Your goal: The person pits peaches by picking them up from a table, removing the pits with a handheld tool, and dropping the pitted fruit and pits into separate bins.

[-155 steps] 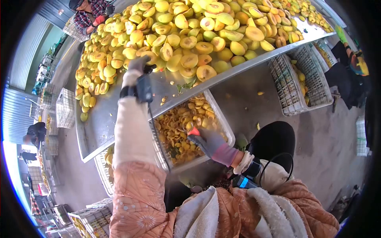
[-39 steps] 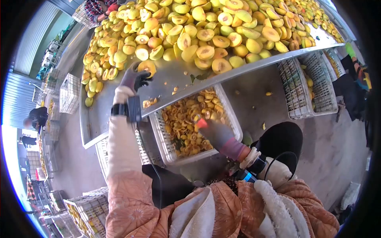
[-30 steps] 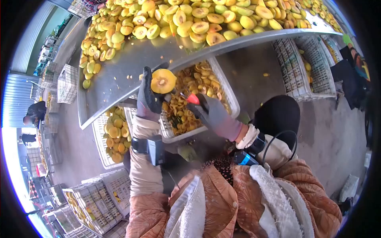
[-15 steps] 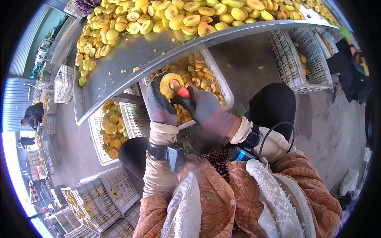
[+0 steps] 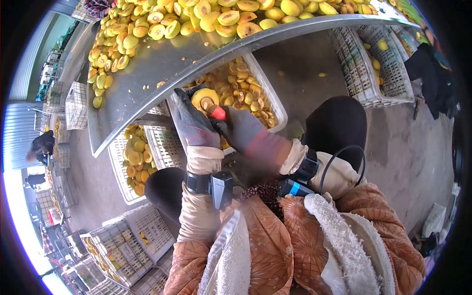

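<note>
In my gloved left hand [image 5: 194,123] sits a halved yellow fruit [image 5: 200,94], its cut face and brown hollow turned towards me. My gloved right hand [image 5: 248,130] is closed round a small red-handled tool [image 5: 218,113], whose tip is at the fruit's hollow; the tip's shape is hard to make out. Below both hands is a white plastic crate [image 5: 281,110] with many fruit pieces [image 5: 241,91] in it. Just beyond my hands runs the rim of a metal table [image 5: 172,81], bearing a heap of halved yellow fruit [image 5: 167,22].
Another crate of fruit halves [image 5: 137,157] stands left of my knee. White crates [image 5: 366,91] stand at the right, and stacked crates [image 5: 130,246] at the lower left. A plaid sleeve [image 5: 98,7] shows at the top left; a person in dark clothes [image 5: 43,144] is farther off.
Both hands, with the fruit and the red-handled tool, have shifted slightly left. My left fingers have straightened, and the fruit's cut face has tilted. The view has shifted a little.
</note>
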A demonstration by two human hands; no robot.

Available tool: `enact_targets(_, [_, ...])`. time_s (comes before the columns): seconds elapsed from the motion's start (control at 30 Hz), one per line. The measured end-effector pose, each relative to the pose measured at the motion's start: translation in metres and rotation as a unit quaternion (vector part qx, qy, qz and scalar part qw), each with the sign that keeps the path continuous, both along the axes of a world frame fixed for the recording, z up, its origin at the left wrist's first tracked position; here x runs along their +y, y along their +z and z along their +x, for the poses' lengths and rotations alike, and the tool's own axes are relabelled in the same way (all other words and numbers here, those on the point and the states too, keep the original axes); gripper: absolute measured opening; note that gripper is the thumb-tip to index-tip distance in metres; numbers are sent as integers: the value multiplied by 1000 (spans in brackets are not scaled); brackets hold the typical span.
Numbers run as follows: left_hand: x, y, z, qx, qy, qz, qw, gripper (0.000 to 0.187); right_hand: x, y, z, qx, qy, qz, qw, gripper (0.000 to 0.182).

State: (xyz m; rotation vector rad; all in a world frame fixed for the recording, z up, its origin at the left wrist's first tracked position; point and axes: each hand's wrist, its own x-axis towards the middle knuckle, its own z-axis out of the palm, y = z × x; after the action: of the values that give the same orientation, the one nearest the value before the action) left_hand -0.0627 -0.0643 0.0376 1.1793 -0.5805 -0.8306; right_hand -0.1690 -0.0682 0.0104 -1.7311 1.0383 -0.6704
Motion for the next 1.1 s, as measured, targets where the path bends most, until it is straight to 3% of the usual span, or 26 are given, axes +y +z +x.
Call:
enact_targets(0.1, [3,4,-7,75,21,33,996,34,-1,-7,1,-55,21,48,997,34])
enact_targets(0.3, [3,-4,0,-18,1,7,1000,32,0,-21,7,-61,19,44,997,33])
enact_targets(0.33, [4,-17,14,-409,-3,20,913,35,1,-17,3,-59,19,47,997,33])
enact_targets(0.37, [1,-23,22,-406,-2,21,914,35,1,-8,-3,-6,24,33,999,33])
enact_targets(0.4, [-6,-24,31,-196,-64,62,977,34,-1,-2,-5,44,32,14,998,34])
enact_targets(0.43, [-8,-25,43,23,-123,99,987,33,-2,-3,-5,41,35,9,998,34])
enact_targets(0.5, [-4,-28,59,14,-167,96,981,36,-5,-7,-5,-92,22,119,988,42])
enact_targets(0.53, [-1,-21,55,17,-200,54,978,38,-14,-5,-5,-54,19,248,967,50])
enact_targets(0.6, [9,-12,39,24,-267,-28,963,46,-16,18,-13,-89,31,283,955,51])
enact_targets(0.63, [16,-17,27,-19,-175,-58,983,43,-14,26,-16,-120,43,320,939,52])
enact_targets(0.67, [15,-14,19,0,-139,-30,990,48,-8,15,-11,-84,18,153,984,45])
enact_targets(0.7, [16,-10,15,21,-101,-1,995,54,-6,6,-10,-80,20,154,985,45])
enact_targets(0.73, [17,-13,20,22,-96,-1,995,54,-4,2,-8,-76,-20,24,997,46])
enact_targets(0.77, [17,-16,28,101,-74,52,991,61,-3,0,-6,-73,-58,-106,990,47])
enact_targets(0.8, [16,-18,34,178,-53,104,977,68,-4,-2,-4,-41,-51,-88,994,43])
enact_targets(0.9, [16,-17,32,231,-32,102,967,73,-3,12,-10,21,-7,-146,989,40])
enact_targets(1.0, [22,-12,25,174,-36,92,980,67,-1,-1,-10,58,16,-183,981,36])
enact_targets(1.1, [27,-16,28,100,-59,108,987,63,-1,5,-10,47,25,-145,988,32])
